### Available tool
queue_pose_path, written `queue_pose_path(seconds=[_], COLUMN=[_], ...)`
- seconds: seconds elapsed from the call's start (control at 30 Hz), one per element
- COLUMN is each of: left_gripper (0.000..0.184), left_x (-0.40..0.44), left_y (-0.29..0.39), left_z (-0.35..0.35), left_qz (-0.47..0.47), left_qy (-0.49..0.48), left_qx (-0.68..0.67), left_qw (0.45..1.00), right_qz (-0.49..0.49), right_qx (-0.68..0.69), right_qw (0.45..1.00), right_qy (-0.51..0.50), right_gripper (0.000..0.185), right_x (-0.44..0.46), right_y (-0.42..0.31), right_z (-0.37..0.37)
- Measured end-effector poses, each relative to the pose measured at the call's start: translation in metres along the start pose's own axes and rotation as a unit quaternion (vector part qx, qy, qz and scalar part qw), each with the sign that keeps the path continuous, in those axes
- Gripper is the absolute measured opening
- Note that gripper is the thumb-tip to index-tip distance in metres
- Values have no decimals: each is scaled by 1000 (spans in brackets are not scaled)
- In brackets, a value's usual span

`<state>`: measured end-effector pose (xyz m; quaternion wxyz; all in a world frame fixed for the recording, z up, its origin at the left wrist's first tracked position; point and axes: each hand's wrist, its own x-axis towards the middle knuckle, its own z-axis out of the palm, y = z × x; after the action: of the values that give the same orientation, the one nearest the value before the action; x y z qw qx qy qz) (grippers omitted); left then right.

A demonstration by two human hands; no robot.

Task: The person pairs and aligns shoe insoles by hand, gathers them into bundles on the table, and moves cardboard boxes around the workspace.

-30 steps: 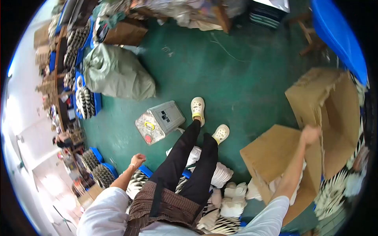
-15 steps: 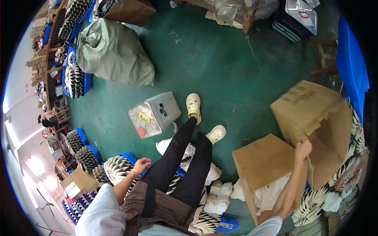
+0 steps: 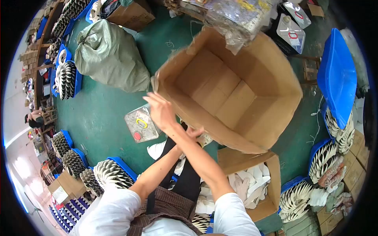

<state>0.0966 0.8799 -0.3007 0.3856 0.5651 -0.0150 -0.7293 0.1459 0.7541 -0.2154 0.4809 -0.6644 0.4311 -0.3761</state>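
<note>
A large open cardboard box (image 3: pixel 220 82) stands tilted in front of me, its bare inside facing up. My forearms cross over my legs, the right one above the left. At the box's near left corner, my right hand (image 3: pixel 160 112) has its fingers stretched out, slightly blurred, and whether it touches the cardboard is unclear. Close against the near wall is my left hand (image 3: pixel 193 133), partly hidden by my right forearm, so its grip does not show. Below the large box, a second cardboard box (image 3: pixel 273 177) holds white shoe-shaped pieces (image 3: pixel 250 185).
A metal can (image 3: pixel 141 125) stands left of my feet. Behind it sits a tied green sack (image 3: pixel 114 55). Blue bins (image 3: pixel 336 70) and stacked pieces (image 3: pixel 297 198) line the right. A plastic-wrapped load (image 3: pixel 240 17) is beyond the large box. Another person (image 3: pixel 35 118) sits far left.
The large box has moved from the right to in front of me, its opening turned upward. My right hand has left its earlier grip, and my left hand has come across to the box.
</note>
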Motion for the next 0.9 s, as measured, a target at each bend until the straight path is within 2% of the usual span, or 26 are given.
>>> queue_pose_path(seconds=[0.07, 0.1, 0.13, 0.17, 0.2, 0.23, 0.27, 0.3, 0.33, 0.37, 0.4, 0.43, 0.47, 0.5, 0.53, 0.57, 0.6, 0.63, 0.7, 0.73, 0.83, 0.87, 0.9], left_gripper=[95, 98, 98, 96, 95, 95, 79, 69, 62, 48, 41, 39, 39, 41, 42, 44, 45, 45, 44, 39, 28, 28, 26], left_x=[16, 26, 37, 52, 67, 80, 99, 103, 105, 104, 106, 100, 82, 73, 59, 45, 31, 30, 36, 55, 74, 86, 92], left_y=[58, 75, 89, 100, 106, 104, 90, 96, 104, 104, 91, 78, 79, 62, 46, 35, 27, 28, 30, 28, 120, 146, 175], left_z=[10, 4, -7, -19, -34, -50, -70, -82, -95, -108, -128, -151, -158, -174, -183, -185, -184, -183, -178, -195, -169, -177, -177], left_qz=[16, 30, 28, 81, 134, 185, 178, 89, -2, -36, -11, 19, -3, -10, -7, 5, 9, 9, 44, 66, 152, 198, 246], left_qy=[107, 165, 166, 200, 231, 259, 324, 357, 382, 407, 435, 425, 416, 431, 440, 443, 440, 439, 457, 467, 517, 529, 512], left_qx=[-127, -181, -184, -88, 9, 106, 226, 321, 410, 442, 492, 492, 494, 498, 470, 467, 450, 449, 453, 430, 359, 352, 322], left_qw=[986, 969, 968, 972, 964, 942, 901, 873, 828, 798, 754, 760, 763, 753, 765, 765, 777, 778, 764, 770, 762, 746, 757], right_qz=[-31, -21, -11, 23, 65, 95, 188, 274, 435, 499, 572, 628, 613, 542, 542, 534, 511, 510, 459, 434, 340, 344, 350], right_qx=[37, -41, -121, -123, -235, -366, -494, -497, -552, -609, -487, -353, -75, 212, 212, 56, -102, -104, -190, -213, -226, -205, -182], right_qw=[999, 998, 989, 988, 963, 909, 811, 780, 654, 538, 529, 508, 637, 704, 704, 768, 806, 806, 834, 845, 883, 883, 883], right_qy=[-6, 39, 86, 86, 117, 174, 252, 264, 279, 301, 394, 472, 461, 407, 408, 350, 281, 282, 240, 230, 233, 244, 253], right_gripper=[33, 33, 33, 36, 38, 44, 53, 66, 80, 89, 88, 86, 76, 66, 66, 52, 41, 41, 31, 31, 31, 30, 28], right_x=[11, 11, 13, 19, 17, 5, -19, -40, -70, -115, -127, -138, -174, -205, -204, -196, -189, -175, -119, -102, -40, -12, 12], right_y=[-17, -17, -17, -18, -11, 12, 44, 63, 99, 149, 154, 158, 186, 214, 219, 222, 221, 211, 182, 184, 173, 162, 155], right_z=[8, -1, -17, -56, -87, -113, -130, -165, -188, -208, -225, -240, -258, -263, -252, -235, -219, -208, -191, -184, -162, -156, -149])
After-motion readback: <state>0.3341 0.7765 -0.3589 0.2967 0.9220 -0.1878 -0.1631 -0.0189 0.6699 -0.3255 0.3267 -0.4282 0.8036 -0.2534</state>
